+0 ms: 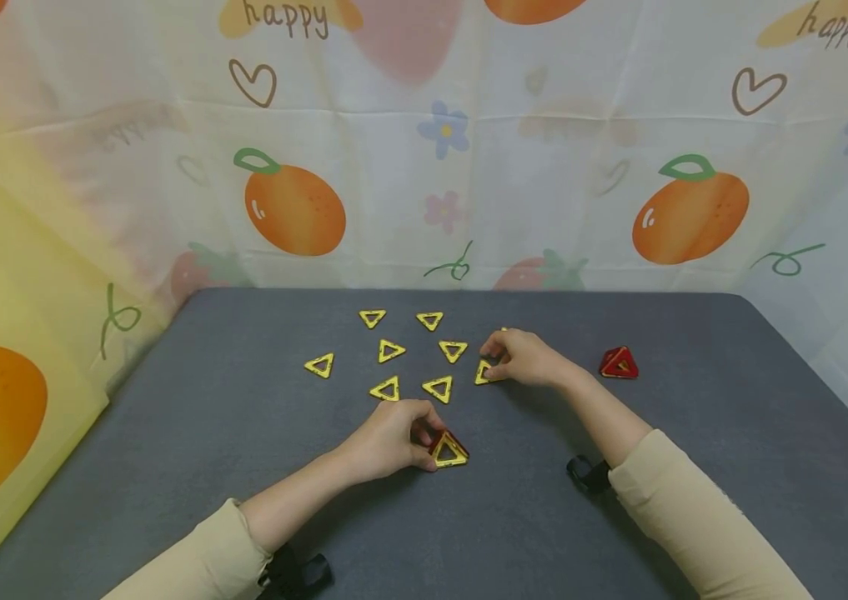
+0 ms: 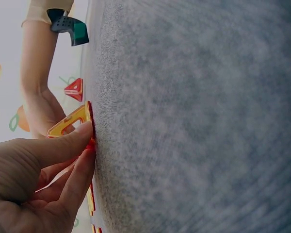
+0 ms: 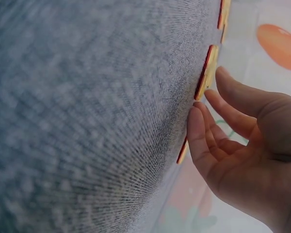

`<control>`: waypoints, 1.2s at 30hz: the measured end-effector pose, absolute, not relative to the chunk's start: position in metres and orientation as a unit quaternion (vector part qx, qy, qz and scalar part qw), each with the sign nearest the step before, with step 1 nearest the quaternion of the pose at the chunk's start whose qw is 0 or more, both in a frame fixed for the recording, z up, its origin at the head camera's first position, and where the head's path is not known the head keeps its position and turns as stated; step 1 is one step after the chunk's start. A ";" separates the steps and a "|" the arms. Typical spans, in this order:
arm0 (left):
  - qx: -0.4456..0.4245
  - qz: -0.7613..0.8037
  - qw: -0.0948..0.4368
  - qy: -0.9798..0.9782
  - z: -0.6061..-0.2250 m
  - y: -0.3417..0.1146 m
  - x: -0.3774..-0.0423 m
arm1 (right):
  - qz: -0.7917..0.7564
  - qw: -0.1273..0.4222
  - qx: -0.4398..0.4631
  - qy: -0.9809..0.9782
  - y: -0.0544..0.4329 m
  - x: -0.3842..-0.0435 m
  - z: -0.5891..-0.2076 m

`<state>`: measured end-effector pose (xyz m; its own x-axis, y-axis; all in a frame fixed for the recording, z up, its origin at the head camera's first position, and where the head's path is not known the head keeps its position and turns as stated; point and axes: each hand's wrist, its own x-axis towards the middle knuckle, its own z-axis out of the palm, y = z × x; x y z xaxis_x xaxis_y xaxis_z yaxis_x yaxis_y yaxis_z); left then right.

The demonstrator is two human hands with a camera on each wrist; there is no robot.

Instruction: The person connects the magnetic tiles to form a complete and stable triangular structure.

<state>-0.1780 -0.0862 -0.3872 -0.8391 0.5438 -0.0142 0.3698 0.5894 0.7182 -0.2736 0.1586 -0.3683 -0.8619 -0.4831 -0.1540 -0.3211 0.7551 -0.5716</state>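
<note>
My left hand (image 1: 392, 440) pinches a small joined piece of triangular magnetic tiles (image 1: 449, 450) between thumb and fingers. In the left wrist view, these joined tiles (image 2: 70, 121) show a yellow frame leaning from another that stands against the table, with some red behind the fingertips. My right hand (image 1: 527, 358) is at a yellow triangular tile (image 1: 482, 375) lying on the table. The right wrist view has its fingertips beside that flat tile (image 3: 206, 73), the thumb slightly apart from it; whether any fingertip touches is unclear. Another tile (image 1: 504, 329) is mostly hidden behind this hand.
Several loose yellow triangular tiles (image 1: 453, 351) lie flat across the middle of the grey table (image 1: 168, 467). A red tile pyramid (image 1: 619, 363) stands at the right. Behind the table hangs a fruit-printed cloth (image 1: 393, 192).
</note>
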 end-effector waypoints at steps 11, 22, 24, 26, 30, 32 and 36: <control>0.259 0.368 0.114 0.886 -0.386 -0.086 -0.178 | -0.271 0.146 -0.224 0.925 0.160 -0.277 -0.372; 0.256 0.372 0.119 0.884 -0.386 -0.086 -0.178 | -0.264 0.137 -0.223 0.928 0.157 -0.274 -0.371; 0.255 0.371 0.119 0.885 -0.386 -0.086 -0.179 | -0.267 0.134 -0.219 0.929 0.157 -0.274 -0.370; 0.255 0.370 0.119 0.885 -0.386 -0.086 -0.179 | -0.272 0.129 -0.214 0.929 0.157 -0.273 -0.370; 0.256 0.369 0.117 0.886 -0.386 -0.087 -0.178 | -0.287 0.124 -0.194 0.930 0.157 -0.272 -0.368; 0.257 0.370 0.116 0.885 -0.387 -0.087 -0.177 | -0.293 0.123 -0.187 0.929 0.157 -0.271 -0.367; 0.259 0.372 0.115 0.884 -0.387 -0.087 -0.177 | -0.310 0.129 -0.185 0.923 0.159 -0.271 -0.365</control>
